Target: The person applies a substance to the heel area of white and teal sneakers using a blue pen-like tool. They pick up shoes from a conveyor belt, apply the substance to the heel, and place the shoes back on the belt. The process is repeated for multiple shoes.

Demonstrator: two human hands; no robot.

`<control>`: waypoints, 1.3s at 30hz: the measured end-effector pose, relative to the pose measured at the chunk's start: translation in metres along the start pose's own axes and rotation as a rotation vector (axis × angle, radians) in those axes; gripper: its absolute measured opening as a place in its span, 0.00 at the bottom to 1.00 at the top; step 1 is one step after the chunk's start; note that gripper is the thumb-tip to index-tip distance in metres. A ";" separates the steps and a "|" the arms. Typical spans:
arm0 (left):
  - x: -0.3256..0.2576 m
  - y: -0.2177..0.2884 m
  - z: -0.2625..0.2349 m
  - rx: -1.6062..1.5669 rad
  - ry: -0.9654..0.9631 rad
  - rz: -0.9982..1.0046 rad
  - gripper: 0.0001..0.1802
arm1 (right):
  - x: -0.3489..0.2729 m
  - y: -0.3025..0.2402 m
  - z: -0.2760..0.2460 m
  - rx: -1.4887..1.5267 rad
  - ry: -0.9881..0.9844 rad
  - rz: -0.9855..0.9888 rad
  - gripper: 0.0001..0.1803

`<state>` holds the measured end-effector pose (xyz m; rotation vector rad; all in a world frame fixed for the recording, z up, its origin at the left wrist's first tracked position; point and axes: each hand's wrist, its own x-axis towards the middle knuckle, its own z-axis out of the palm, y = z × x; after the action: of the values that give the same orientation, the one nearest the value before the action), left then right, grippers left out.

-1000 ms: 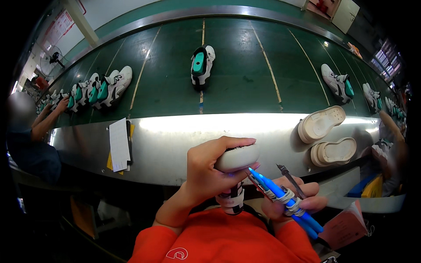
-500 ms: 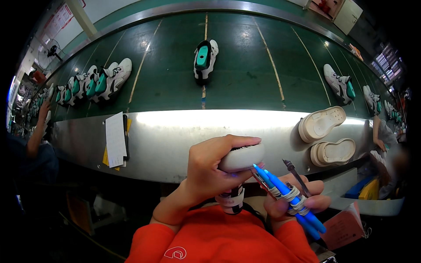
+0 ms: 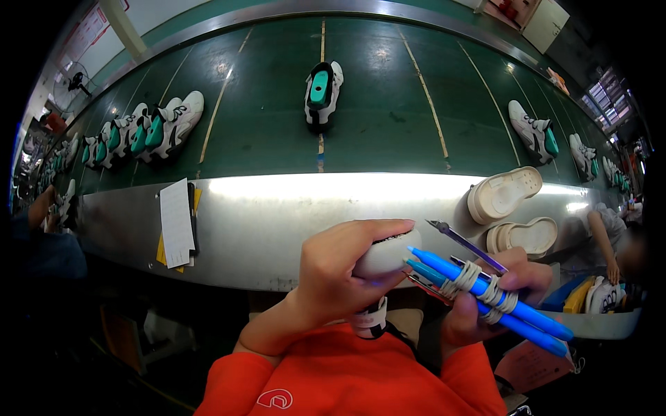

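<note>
My left hand [image 3: 340,267] wraps over the toe of a white sneaker [image 3: 381,258] held in front of my chest, its heel pointing down toward my orange top. My right hand [image 3: 489,298] grips a bundle of blue pens [image 3: 485,291] bound with rubber bands, together with a thin metal-tipped tool [image 3: 461,243]. The pen tips touch the side of the shoe's toe. Both hands hover just below the steel edge of the work shelf [image 3: 277,215].
A green conveyor belt [image 3: 388,111] carries a white and teal sneaker [image 3: 322,87], a row of sneakers [image 3: 146,128] at left and more [image 3: 533,132] at right. Two cream soles [image 3: 517,211] lie on the shelf, a paper sheet [image 3: 177,222] at left. Other workers sit on both sides.
The belt has carried the lone sneaker and the other shoes to the right. My hands keep their hold, the pens staying against the shoe's toe.
</note>
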<state>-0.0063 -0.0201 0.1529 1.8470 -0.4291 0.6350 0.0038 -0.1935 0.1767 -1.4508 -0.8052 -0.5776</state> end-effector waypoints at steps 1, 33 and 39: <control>0.000 -0.001 0.000 -0.004 0.009 0.002 0.21 | -0.001 0.000 0.001 0.017 0.050 0.002 0.27; -0.152 -0.101 -0.002 0.683 -0.136 0.836 0.34 | -0.086 0.032 -0.014 0.347 0.260 0.966 0.16; -0.118 -0.078 -0.025 0.150 -0.137 0.501 0.20 | -0.066 0.004 -0.021 0.335 0.163 0.808 0.18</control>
<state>-0.0610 0.0298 0.0302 1.9423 -0.9755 0.8967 -0.0313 -0.2219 0.1248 -1.2594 -0.1298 0.0600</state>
